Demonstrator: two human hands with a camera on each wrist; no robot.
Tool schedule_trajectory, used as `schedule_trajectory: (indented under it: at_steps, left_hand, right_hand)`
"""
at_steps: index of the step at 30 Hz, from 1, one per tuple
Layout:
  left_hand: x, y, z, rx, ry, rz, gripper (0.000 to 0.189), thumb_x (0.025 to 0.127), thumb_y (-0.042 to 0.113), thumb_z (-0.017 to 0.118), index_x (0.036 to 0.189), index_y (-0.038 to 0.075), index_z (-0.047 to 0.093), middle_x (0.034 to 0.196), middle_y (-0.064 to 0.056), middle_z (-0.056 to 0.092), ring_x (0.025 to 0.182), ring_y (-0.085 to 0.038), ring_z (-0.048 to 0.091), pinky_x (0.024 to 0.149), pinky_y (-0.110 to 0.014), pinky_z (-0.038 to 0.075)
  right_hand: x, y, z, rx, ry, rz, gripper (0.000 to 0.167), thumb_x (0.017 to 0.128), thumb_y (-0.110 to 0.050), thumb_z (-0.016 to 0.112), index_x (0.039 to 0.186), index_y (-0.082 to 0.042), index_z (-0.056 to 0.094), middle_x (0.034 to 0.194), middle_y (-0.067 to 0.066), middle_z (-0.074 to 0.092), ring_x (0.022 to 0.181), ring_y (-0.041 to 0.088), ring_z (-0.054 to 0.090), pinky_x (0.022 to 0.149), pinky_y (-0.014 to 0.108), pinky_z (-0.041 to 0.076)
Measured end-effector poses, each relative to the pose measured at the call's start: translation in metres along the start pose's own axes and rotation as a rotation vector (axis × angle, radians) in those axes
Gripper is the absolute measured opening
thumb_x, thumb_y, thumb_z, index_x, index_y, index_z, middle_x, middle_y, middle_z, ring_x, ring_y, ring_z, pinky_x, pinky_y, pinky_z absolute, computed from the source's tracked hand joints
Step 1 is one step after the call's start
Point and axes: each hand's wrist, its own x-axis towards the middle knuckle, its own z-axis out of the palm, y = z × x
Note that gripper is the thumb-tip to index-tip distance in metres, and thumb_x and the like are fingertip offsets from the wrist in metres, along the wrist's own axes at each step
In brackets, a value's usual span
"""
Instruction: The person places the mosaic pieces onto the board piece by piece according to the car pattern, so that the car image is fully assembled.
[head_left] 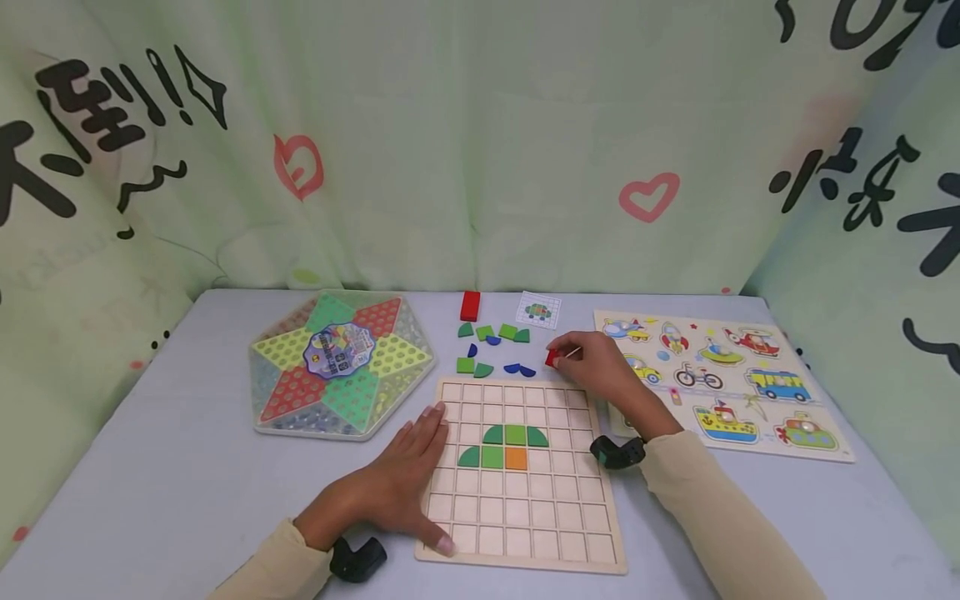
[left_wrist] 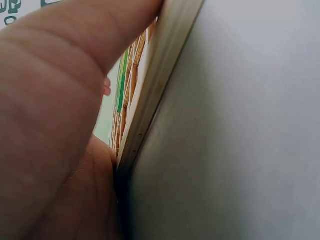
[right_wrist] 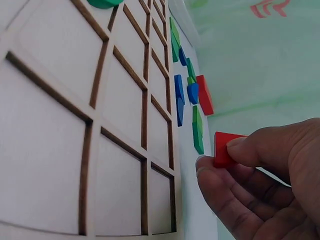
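Between thumb and fingertips, my right hand [head_left: 600, 367] pinches a small red tile [right_wrist: 224, 145], just beyond the far right corner of the wooden grid board [head_left: 562, 546]. My left hand [head_left: 397, 479] lies with extended fingers along the board's left edge, its thumb over the near left corner. On the grid, a green square [head_left: 515, 435] sits between two green quarter-circles in the upper row. Below it are another green quarter-circle [head_left: 470, 457], a green square [head_left: 492, 457] and an orange square [head_left: 516, 459], side by side.
Behind the board lie loose green and blue pieces [head_left: 512, 368], a red rectangular block [head_left: 470, 306] and a small pattern card [head_left: 538, 309]. A hexagonal star-patterned game board [head_left: 390, 396] is at left. To the right, a vehicle picture puzzle board [head_left: 817, 392] lies partly under my right forearm.
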Motion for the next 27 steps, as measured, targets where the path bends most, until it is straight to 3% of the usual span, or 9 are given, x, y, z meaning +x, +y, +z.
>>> schedule_trajectory:
  at_steps: [16, 27]
  left_hand:
    - [0.002, -0.001, 0.001, 0.008, -0.008, -0.012, 0.139, 0.06, 0.077, 0.074, 0.155, 0.002, 0.005, 0.161, -0.01, -0.014, 0.146, -0.022, -0.013, 0.116, -0.047, 0.0]
    - [0.001, 0.001, 0.0, -0.003, -0.013, -0.023, 0.139, 0.061, 0.074, 0.076, 0.155, 0.002, 0.005, 0.161, -0.01, -0.014, 0.146, -0.023, -0.013, 0.116, -0.047, 0.0]
  right_hand:
    - [-0.03, -0.006, 0.005, -0.008, -0.055, -0.087, 0.015, 0.089, -0.006, 0.07, 0.104, -0.005, 0.072, 0.089, 0.001, 0.067, 0.079, 0.018, 0.058, 0.074, 0.032, 0.05]
    - [-0.05, -0.013, 0.01, 0.035, -0.183, -0.137, 0.015, 0.088, -0.002, 0.067, 0.102, -0.006, 0.073, 0.083, -0.002, 0.064, 0.077, 0.017, 0.055, 0.069, 0.028, 0.05]
